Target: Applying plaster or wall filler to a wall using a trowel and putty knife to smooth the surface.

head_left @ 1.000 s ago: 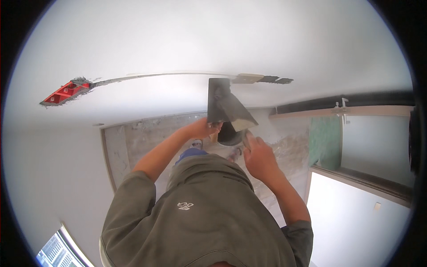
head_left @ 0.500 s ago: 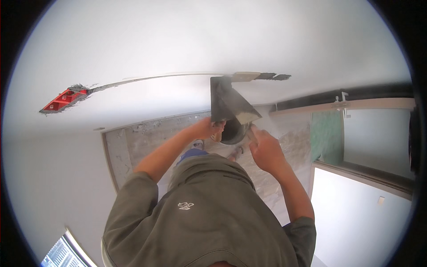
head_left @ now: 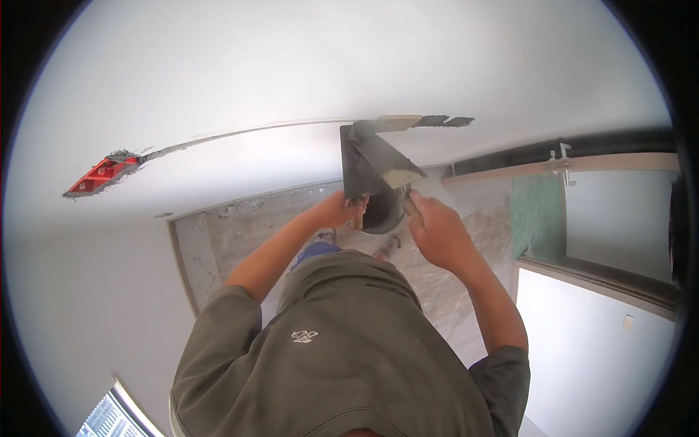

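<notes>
My left hand (head_left: 341,211) is closed round the handle of a dark, flat-bladed plastering trowel (head_left: 351,171), held up close to the white wall. In my right hand (head_left: 440,233) is the handle of a wide putty knife (head_left: 384,159). Its blade lies across the trowel's face, and pale filler (head_left: 403,178) sits along its near edge. Just beyond the tools, a narrow groove (head_left: 240,131) runs across the wall, with a pale filled patch (head_left: 399,122) and a dark rough stretch (head_left: 445,121) at its right end.
A red electrical box (head_left: 103,177) is set in the wall at the groove's left end. Below the tools stands a dark round bucket (head_left: 382,218) on the dusty floor (head_left: 466,269), near my feet. A doorway with a wooden frame (head_left: 619,163) is on the right, a window (head_left: 116,415) at lower left.
The putty knife has shifted slightly over the trowel, and my right hand has moved a little. Both hands keep their grip; the view has shifted slightly.
</notes>
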### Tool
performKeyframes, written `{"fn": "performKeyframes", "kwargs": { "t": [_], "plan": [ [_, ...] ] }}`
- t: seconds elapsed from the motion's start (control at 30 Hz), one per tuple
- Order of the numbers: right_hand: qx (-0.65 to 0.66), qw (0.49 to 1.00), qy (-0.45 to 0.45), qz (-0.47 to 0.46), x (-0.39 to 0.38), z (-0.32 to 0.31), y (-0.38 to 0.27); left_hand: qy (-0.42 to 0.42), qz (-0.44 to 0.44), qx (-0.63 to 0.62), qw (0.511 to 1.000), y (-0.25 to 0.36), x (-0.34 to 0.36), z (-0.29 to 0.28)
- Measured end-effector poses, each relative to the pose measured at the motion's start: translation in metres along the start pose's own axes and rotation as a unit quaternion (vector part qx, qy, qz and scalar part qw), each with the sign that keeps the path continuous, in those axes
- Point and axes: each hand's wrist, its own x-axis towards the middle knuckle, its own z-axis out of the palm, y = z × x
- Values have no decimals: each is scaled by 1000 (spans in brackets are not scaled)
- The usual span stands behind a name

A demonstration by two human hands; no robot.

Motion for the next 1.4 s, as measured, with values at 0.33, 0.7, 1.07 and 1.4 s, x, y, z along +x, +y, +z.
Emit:
{"fn": "performKeyframes", "kwargs": {
  "t": [0.33, 0.7, 1.07, 1.4],
  "plan": [
    [31, 1000, 5, -1, 11, -20, -2, 2, 3, 22, 1000, 3, -3, -1],
    [35, 996, -71, 32, 32, -67, -24, -15, -24, 4, 1000, 1, -3, -2],
    [-100, 987, -125, -23, 70, -101, -64, 2, 1, -43, 999, 9, -6, 2],
    [-92, 990, -101, -13, 32, -102, -72, 12, -23, -83, 996, 0, -7, 3]
  ]
}}
